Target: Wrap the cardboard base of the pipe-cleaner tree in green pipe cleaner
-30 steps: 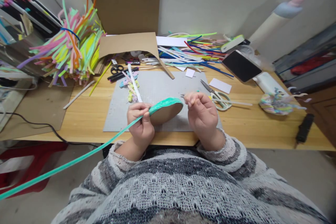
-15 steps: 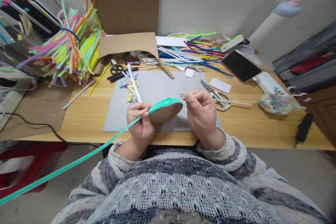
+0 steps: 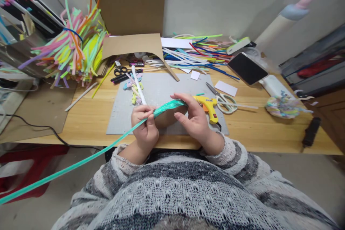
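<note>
My left hand (image 3: 145, 126) is closed on a brown cardboard disc (image 3: 167, 116) and pinches a long teal pipe cleaner (image 3: 81, 163) against its rim. The teal strand covers the disc's upper edge and trails off to the lower left. My right hand (image 3: 193, 118) now grips the disc's right side, thumb on the teal rim, fingers curled beneath. A yellow glue gun (image 3: 209, 107) lies on the grey mat (image 3: 161, 90) just right of that hand.
Green-handled scissors (image 3: 225, 101) lie right of the glue gun. A white stick with pastel twists (image 3: 137, 90) rests on the mat. A bundle of coloured pipe cleaners (image 3: 70, 54) stands at left, loose ones (image 3: 194, 54) at back. A phone (image 3: 247, 68) is propped at right.
My right hand came down from a raised pinch beside the disc and took hold of its right edge. That uncovered the yellow glue gun on the mat. My left hand stayed put.
</note>
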Action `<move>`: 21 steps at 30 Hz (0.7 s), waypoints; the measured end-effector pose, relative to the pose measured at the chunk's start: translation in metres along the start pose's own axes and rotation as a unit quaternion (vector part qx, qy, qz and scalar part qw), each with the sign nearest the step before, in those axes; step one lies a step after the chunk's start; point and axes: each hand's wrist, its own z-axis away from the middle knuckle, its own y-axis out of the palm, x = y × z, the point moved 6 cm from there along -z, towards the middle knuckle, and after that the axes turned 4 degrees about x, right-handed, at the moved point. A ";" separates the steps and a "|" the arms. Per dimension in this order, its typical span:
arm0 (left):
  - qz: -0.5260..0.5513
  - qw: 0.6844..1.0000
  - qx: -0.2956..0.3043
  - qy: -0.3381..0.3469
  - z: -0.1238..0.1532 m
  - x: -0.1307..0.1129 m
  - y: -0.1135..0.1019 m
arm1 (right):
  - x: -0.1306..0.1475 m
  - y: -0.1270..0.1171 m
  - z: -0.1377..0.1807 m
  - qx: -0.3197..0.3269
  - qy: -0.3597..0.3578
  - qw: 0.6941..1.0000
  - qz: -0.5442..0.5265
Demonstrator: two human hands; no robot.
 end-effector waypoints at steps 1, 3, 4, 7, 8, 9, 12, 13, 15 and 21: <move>0.002 1.000 0.001 -0.002 0.000 0.000 0.000 | -0.002 0.002 0.000 0.005 0.013 1.000 -0.007; 0.010 1.000 0.000 -0.006 0.001 0.001 0.000 | -0.004 0.005 0.000 0.003 0.030 0.999 -0.013; 0.015 1.000 -0.002 -0.008 0.001 0.001 0.000 | -0.005 0.005 0.000 -0.001 0.034 0.999 -0.011; 0.018 1.000 0.006 -0.007 -0.002 -0.002 -0.002 | -0.004 0.005 -0.001 -0.008 0.033 0.999 0.004; 0.006 1.000 0.015 -0.003 -0.004 -0.004 -0.003 | -0.004 0.005 -0.001 -0.009 0.033 0.999 0.008; -0.012 1.000 0.028 0.001 -0.008 -0.008 -0.003 | -0.004 0.005 -0.001 -0.009 0.034 0.999 0.008; -0.093 0.991 0.095 0.002 -0.021 -0.019 0.001 | -0.005 0.005 0.000 -0.005 0.038 0.999 -0.002; -0.114 0.986 0.122 -0.005 -0.024 -0.022 0.004 | -0.005 0.006 0.000 -0.003 0.038 0.999 -0.005; -0.129 0.978 0.164 -0.021 -0.030 -0.026 0.009 | -0.005 0.006 0.000 0.000 0.038 0.999 -0.011; -0.086 0.981 0.162 -0.054 -0.030 -0.026 0.013 | -0.005 0.007 -0.001 0.004 0.039 0.999 -0.002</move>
